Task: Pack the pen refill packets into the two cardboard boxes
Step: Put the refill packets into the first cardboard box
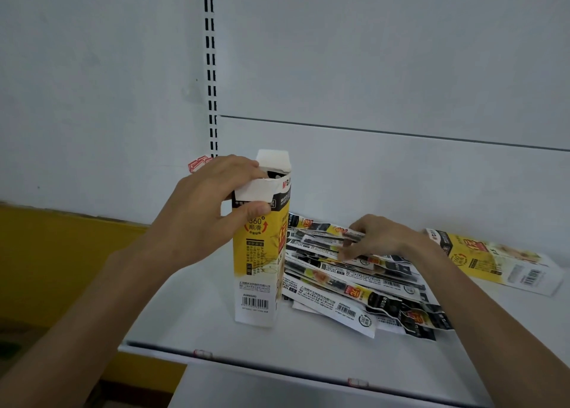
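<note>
Upright box (pixel 257 262) stands on its short end on the white shelf (pixel 185 299), top flaps open. Something dark shows just inside the mouth, probably packets, but the view's too poor to say how full it is. Left hand (pixel 206 213) clamps it near the top: thumb across the near face, fingers curled over the left top flap. Pen refill packets (pixel 354 281) lie in a loose overlapping pile just right of that box, up against its right wall. Right hand (pixel 382 238) sits on the far part of the pile, fingers curled on top and thumb below, pinching the upper packets; count not readable. Second box (pixel 493 262) lies flat at far right, near the back panel (pixel 370 52), apart from the pile. The right wrist covers part of its left end, so can't tell whether it's open or what's inside. Shelf front lip (pixel 277 366) runs along the near side with two small red clips (pixel 202 353) on it; the nearest packets stop short of it. Bare shelf shows left of and nearer than the upright box. Slotted upright (pixel 211 68) runs down the back panel behind the left hand. Yellow surface (pixel 46 253) lies beyond the shelf's left end. Both forearms are cut off by the frame edges; box print is mostly too small to read.
</note>
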`<state>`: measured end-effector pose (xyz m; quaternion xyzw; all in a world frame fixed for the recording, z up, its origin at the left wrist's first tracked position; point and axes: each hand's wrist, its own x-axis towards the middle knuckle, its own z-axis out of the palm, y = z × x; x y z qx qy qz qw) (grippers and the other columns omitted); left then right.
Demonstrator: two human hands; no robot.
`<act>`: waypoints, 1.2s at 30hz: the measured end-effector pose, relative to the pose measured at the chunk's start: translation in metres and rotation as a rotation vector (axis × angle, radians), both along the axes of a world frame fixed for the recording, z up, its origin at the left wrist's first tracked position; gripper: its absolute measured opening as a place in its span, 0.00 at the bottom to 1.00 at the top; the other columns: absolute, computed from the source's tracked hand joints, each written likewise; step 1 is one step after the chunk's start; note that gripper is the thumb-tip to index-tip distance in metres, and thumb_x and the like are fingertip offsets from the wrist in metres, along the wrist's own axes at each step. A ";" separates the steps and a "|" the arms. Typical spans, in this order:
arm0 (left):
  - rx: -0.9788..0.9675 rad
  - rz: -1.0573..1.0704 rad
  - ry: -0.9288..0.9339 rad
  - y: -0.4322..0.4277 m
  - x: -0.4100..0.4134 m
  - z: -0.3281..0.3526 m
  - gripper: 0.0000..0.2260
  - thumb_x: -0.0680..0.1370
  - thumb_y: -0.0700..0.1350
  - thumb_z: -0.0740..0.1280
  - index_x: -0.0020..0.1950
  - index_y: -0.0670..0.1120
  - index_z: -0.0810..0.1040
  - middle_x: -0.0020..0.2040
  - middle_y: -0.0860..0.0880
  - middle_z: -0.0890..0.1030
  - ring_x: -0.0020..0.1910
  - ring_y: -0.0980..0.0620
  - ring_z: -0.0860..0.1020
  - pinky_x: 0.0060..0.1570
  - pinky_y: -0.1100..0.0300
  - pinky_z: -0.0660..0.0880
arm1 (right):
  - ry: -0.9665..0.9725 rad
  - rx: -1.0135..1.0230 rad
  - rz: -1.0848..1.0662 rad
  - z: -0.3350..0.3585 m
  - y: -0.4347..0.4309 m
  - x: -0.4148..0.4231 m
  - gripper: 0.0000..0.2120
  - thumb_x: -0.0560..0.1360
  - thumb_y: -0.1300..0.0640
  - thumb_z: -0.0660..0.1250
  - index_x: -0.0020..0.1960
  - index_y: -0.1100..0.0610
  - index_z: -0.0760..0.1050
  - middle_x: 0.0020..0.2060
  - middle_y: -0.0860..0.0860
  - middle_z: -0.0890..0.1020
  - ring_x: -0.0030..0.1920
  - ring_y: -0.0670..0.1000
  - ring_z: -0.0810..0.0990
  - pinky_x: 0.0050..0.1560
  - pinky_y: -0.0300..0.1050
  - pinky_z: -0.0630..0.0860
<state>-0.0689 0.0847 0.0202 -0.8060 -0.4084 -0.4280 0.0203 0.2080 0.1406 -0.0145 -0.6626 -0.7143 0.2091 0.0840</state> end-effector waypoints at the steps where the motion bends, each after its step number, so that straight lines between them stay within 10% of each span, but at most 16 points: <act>1: -0.009 -0.002 -0.003 0.001 0.000 0.000 0.23 0.69 0.56 0.62 0.60 0.46 0.75 0.56 0.57 0.72 0.55 0.57 0.69 0.52 0.57 0.71 | 0.009 0.024 0.021 0.002 -0.001 -0.001 0.17 0.67 0.46 0.74 0.46 0.60 0.79 0.33 0.48 0.77 0.36 0.49 0.75 0.37 0.41 0.66; 8: -0.030 -0.015 -0.019 0.000 0.001 0.000 0.23 0.71 0.58 0.64 0.61 0.45 0.75 0.58 0.53 0.74 0.55 0.56 0.68 0.54 0.53 0.72 | 0.253 0.125 0.048 0.026 -0.013 -0.012 0.09 0.75 0.56 0.65 0.38 0.57 0.77 0.26 0.50 0.81 0.22 0.47 0.65 0.28 0.41 0.64; 12: -0.031 -0.016 -0.008 -0.002 0.002 0.002 0.24 0.69 0.57 0.62 0.60 0.46 0.75 0.56 0.54 0.72 0.54 0.57 0.68 0.52 0.58 0.71 | 0.441 0.119 -0.014 0.036 -0.019 -0.024 0.18 0.75 0.44 0.63 0.41 0.58 0.79 0.33 0.51 0.83 0.21 0.45 0.64 0.24 0.34 0.62; 17: -0.021 -0.031 0.092 -0.004 0.001 0.008 0.20 0.72 0.58 0.61 0.59 0.48 0.75 0.54 0.56 0.73 0.51 0.60 0.68 0.46 0.68 0.68 | 0.244 0.378 -0.062 0.047 -0.023 -0.041 0.18 0.70 0.51 0.72 0.52 0.57 0.68 0.41 0.51 0.74 0.37 0.48 0.72 0.34 0.39 0.66; 21: -0.052 -0.036 0.119 -0.008 0.001 0.011 0.18 0.72 0.54 0.61 0.60 0.49 0.74 0.52 0.59 0.71 0.51 0.60 0.67 0.47 0.70 0.67 | 0.659 0.626 -0.093 0.068 -0.035 -0.055 0.03 0.75 0.56 0.64 0.46 0.56 0.73 0.33 0.50 0.74 0.35 0.48 0.72 0.39 0.42 0.70; 27: -0.051 -0.065 0.112 -0.009 0.000 0.013 0.14 0.73 0.49 0.66 0.58 0.49 0.75 0.51 0.59 0.71 0.50 0.62 0.66 0.49 0.67 0.69 | 1.105 0.754 0.065 0.117 -0.057 -0.072 0.19 0.79 0.50 0.56 0.32 0.53 0.74 0.26 0.45 0.78 0.30 0.46 0.73 0.31 0.38 0.69; 31: -0.028 -0.069 0.081 -0.009 0.000 0.010 0.14 0.73 0.49 0.67 0.58 0.48 0.76 0.51 0.58 0.71 0.50 0.63 0.66 0.47 0.68 0.68 | 1.105 0.689 0.229 0.132 -0.061 -0.083 0.11 0.77 0.61 0.61 0.35 0.57 0.71 0.29 0.49 0.75 0.30 0.47 0.79 0.24 0.38 0.69; 36: 0.009 -0.074 0.075 -0.009 -0.002 0.008 0.14 0.72 0.50 0.69 0.56 0.54 0.75 0.51 0.59 0.70 0.51 0.69 0.60 0.48 0.69 0.63 | 0.911 0.667 0.368 0.124 -0.052 -0.087 0.06 0.74 0.65 0.67 0.42 0.55 0.74 0.37 0.47 0.79 0.40 0.45 0.82 0.41 0.41 0.79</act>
